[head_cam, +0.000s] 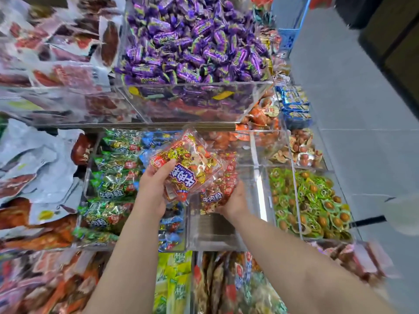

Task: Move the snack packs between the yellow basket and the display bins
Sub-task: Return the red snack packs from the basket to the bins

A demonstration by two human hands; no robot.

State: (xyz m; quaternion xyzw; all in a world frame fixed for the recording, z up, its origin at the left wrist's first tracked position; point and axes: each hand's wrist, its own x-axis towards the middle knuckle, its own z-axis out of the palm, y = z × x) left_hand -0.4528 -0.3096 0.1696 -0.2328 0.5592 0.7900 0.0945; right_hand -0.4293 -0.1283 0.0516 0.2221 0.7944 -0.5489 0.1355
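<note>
My left hand [153, 189] grips a clear snack pack [188, 162] with red, gold and blue print, thumb over its top face. My right hand [234, 200] holds a second pack [215, 193] of the same kind from below, just under the first. Both packs hover over a clear display bin [256, 214] in the middle shelf row; its floor shows bare beneath them. The yellow basket is out of view.
Green snack packs [113, 177] fill the bin to the left. Green-wrapped round snacks [310, 200] fill the bin to the right. Above stands a bin of purple candies [192, 41]. More packs lie on the shelf below [174, 279]. Grey floor [362, 109] runs along the right.
</note>
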